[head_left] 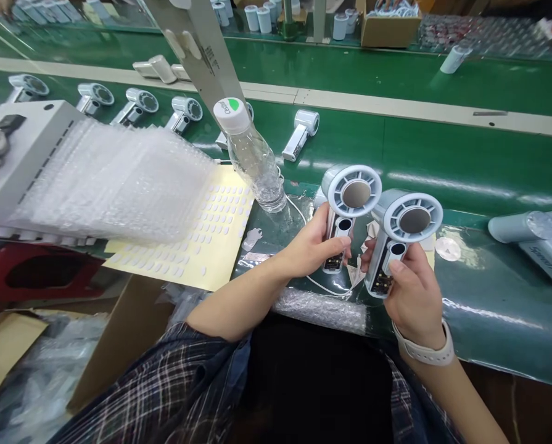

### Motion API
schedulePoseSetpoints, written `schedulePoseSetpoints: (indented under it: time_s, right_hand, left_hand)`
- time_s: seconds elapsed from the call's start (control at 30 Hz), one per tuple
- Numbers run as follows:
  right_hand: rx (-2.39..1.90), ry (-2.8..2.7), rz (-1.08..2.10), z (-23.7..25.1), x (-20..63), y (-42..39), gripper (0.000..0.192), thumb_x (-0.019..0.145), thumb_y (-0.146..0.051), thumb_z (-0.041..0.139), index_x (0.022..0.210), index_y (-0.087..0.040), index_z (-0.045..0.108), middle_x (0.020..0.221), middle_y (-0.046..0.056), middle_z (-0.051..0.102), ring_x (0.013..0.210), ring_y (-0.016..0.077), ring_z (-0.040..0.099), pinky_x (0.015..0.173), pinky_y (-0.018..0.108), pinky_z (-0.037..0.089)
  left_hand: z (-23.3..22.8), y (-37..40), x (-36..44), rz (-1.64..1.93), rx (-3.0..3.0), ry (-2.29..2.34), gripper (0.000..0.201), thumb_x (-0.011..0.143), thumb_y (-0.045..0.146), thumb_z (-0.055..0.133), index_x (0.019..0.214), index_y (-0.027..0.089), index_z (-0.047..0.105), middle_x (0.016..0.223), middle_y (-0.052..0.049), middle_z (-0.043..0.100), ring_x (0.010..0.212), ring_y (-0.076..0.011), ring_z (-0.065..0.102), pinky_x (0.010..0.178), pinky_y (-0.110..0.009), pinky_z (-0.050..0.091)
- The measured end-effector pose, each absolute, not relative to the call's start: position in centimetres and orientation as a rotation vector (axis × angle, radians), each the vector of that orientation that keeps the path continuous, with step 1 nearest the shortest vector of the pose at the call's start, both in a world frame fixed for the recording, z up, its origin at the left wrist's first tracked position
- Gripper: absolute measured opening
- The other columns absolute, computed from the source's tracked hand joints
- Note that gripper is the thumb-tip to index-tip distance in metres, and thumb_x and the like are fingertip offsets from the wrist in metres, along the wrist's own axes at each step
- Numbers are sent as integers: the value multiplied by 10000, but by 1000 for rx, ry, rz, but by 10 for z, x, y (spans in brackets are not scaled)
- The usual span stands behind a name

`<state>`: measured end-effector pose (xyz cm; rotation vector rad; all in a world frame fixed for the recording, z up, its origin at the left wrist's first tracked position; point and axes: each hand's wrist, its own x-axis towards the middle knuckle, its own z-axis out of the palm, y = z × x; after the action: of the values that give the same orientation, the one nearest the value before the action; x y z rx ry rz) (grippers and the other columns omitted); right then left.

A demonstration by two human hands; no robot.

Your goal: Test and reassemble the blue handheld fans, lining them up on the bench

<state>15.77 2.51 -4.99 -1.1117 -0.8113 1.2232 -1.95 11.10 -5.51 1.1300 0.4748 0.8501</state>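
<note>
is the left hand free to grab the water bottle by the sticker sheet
Probably not as things stand: the left hand is wrapped round the handle of a small fan, so it is full. The water bottle stands close by, up and to its left, with nothing between them.

You see bright overhead light glaring off the green belt (442, 160) at right; edges bend, far top blurs slightly.

Two fans sit side by side at centre: the left fan (347, 213) in the left hand (313, 246), the right fan (403, 237) in the right hand (412, 296). A bottle (252, 157) stands at ten o'clock from them, the sticker sheet (201, 234) at nine. A row of fans (139, 105) lies on the belt (442, 154) at eleven.
</note>
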Motion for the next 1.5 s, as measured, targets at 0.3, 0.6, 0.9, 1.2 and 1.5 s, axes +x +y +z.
schedulePoseSetpoints:
  time_s: [0.3,0.6,0.9,1.2,1.5]
  right_hand:
    - [-1094,-784,1217,-52,160,23,367,902,-434,757,1230,-300,661,1114,62,752,900,261,723,783,445,633]
    - [-1144,-875,1174,-56,166,25,311,938,-439,703,1214,-305,654,1136,84,733,907,291,706,726,459,606]
    - [-1021,-669,1354,-54,163,34,451,996,-649,570,1054,-234,737,930,79,758,706,224,694,578,366,597]
    - [-1061,-641,1252,-48,158,28,280,967,-558,710,1094,-321,787,1057,34,813,1009,292,773,927,484,648]
    - [-968,-621,1312,-31,160,24,250,929,-519,687,989,-294,777,1054,65,787,983,318,739,904,514,636]
  left_hand:
    - [-61,108,-16,874,1145,462,465,905,445,782,1138,210,456,997,-16,604,736,-132,647,644,-286,576]
    - [-55,109,-19,888,1196,524,472,910,476,765,1154,220,453,1087,-52,627,770,-163,703,662,-315,595]
    - [-51,107,-22,886,1021,615,599,866,587,791,1126,247,372,893,-28,730,612,-199,730,529,-296,574]
    - [-44,101,-30,877,1076,406,432,986,509,667,1193,257,384,883,-4,706,670,-171,730,549,-240,570]
    - [-30,102,-31,769,1050,234,444,852,361,848,1181,186,607,926,-54,706,864,-203,733,743,-283,569]
